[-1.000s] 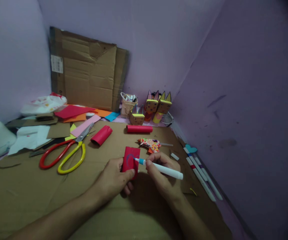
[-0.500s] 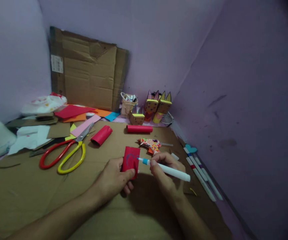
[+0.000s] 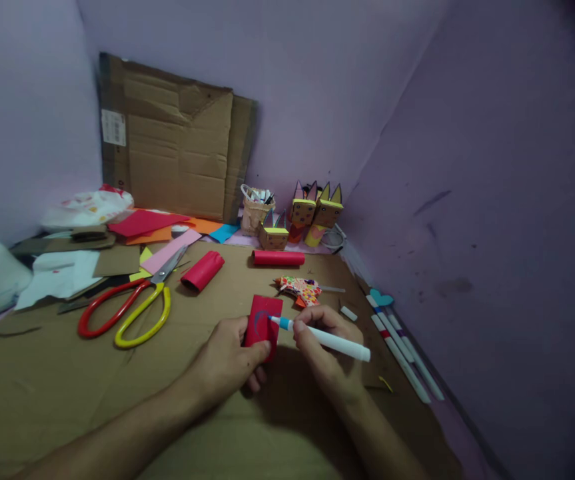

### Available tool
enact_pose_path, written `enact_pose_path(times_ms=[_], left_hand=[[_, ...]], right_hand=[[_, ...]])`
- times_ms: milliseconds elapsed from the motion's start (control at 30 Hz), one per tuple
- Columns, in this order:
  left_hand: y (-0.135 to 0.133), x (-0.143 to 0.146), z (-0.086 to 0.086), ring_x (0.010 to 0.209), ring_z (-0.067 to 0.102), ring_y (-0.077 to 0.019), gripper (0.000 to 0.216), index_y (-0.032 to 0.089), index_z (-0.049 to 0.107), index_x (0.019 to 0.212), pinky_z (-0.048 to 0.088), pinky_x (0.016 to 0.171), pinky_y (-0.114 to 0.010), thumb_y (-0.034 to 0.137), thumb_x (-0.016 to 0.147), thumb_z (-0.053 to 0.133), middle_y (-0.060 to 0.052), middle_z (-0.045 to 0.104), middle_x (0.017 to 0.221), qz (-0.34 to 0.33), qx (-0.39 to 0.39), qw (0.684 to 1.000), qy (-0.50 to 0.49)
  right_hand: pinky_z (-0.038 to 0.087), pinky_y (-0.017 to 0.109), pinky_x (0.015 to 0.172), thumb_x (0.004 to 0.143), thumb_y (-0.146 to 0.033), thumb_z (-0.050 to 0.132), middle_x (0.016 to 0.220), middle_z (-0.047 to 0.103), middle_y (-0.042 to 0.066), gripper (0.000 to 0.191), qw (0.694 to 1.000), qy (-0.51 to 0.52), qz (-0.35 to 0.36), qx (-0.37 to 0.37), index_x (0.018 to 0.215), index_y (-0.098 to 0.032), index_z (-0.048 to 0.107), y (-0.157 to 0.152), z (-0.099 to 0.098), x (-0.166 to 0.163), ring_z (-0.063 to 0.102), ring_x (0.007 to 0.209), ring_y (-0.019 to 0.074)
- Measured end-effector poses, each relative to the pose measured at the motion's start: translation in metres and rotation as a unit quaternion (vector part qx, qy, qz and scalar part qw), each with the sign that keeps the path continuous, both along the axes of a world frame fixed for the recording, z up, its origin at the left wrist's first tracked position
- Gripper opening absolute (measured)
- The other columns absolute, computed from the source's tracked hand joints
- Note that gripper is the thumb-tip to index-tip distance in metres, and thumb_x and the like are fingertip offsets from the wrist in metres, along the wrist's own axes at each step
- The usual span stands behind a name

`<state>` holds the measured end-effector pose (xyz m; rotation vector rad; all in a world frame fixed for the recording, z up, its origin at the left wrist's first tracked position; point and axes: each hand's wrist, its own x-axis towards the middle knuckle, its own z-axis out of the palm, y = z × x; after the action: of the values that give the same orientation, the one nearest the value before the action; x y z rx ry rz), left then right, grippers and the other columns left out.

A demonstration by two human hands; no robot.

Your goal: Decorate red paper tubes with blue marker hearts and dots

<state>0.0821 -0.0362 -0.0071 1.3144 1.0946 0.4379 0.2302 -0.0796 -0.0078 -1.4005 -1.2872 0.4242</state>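
My left hand (image 3: 232,350) grips a small red paper piece (image 3: 270,308) at its lower left, thumb on the front and fingers behind. A dark curved line is drawn on the red face. Held between the thumb and fingers of my right hand (image 3: 330,347) is a white marker (image 3: 340,343) with a blue collar. Its tip meets or nearly meets the red paper beside the curve. Just beyond my right hand lies a glue gun (image 3: 300,289) with a patterned cover, and a small white marker cap (image 3: 348,313) is close by.
Scissors (image 3: 154,287) with red and yellow handles lie left, near a red roll (image 3: 203,271). Another red tube (image 3: 278,258) is farther back. Several markers (image 3: 402,347) line the right edge. Cardboard animal figures (image 3: 317,213) and a pen cup (image 3: 256,213) stand behind. Cardboard (image 3: 177,140) leans on the wall.
The marker and my right hand have shifted slightly left, the tip moving from the red paper's right edge further onto its face. The paper has moved slightly right and down.
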Motion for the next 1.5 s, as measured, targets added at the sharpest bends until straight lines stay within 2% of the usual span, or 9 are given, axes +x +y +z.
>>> enact_pose_path(times_ms=[600, 800, 1000, 1500], left_hand=[[-0.0017, 0.0000, -0.0010, 0.038, 0.056, -0.0124, 0.005, 0.015, 0.054, 0.081, 0.043, 0.037, -0.019, 0.016, 0.076, 0.052, 0.003, 0.059, 0.046, -0.008, 0.003, 1.000, -0.006], [-0.0004, 0.0003, -0.0005, 0.038, 0.056, -0.0117, 0.005, 0.015, 0.054, 0.080, 0.044, 0.037, -0.019, 0.014, 0.076, 0.051, 0.003, 0.059, 0.047, -0.011, 0.003, 1.000, -0.002], [-0.0009, -0.0002, -0.0034, 0.037, 0.055, -0.0113, 0.005, 0.015, 0.055, 0.080, 0.042, 0.036, -0.018, 0.017, 0.075, 0.053, 0.003, 0.059, 0.047, -0.016, -0.003, 1.000, -0.011], [-0.0034, 0.0025, 0.0051, 0.028, 0.047, -0.0099, 0.009, 0.016, 0.053, 0.076, 0.033, 0.028, -0.015, 0.009, 0.075, 0.047, 0.005, 0.054, 0.038, -0.026, -0.020, 0.999, 0.030]], right_hand=[[0.036, 0.018, 0.037, 0.070, -0.029, 0.062, 0.047, 0.058, -0.002, 0.014, 1.000, 0.009, -0.015, -0.013, 0.063, -0.018, 0.063, 0.0004, 0.0013, -0.0004, 0.050, 0.040, 0.0102], [0.038, 0.018, 0.037, 0.072, -0.028, 0.062, 0.049, 0.061, -0.001, 0.012, 1.000, 0.019, 0.006, -0.013, 0.066, -0.018, 0.063, -0.0006, 0.0009, -0.0006, 0.052, 0.040, 0.0104], [0.039, 0.018, 0.038, 0.073, -0.028, 0.062, 0.050, 0.062, -0.001, 0.012, 1.000, 0.012, 0.004, -0.010, 0.067, -0.018, 0.064, -0.0024, -0.0005, 0.0000, 0.054, 0.041, 0.0105], [0.040, 0.017, 0.037, 0.076, -0.028, 0.061, 0.048, 0.060, -0.002, 0.014, 0.999, -0.028, 0.028, 0.003, 0.067, -0.018, 0.064, -0.0028, 0.0012, -0.0009, 0.053, 0.040, 0.0103]])
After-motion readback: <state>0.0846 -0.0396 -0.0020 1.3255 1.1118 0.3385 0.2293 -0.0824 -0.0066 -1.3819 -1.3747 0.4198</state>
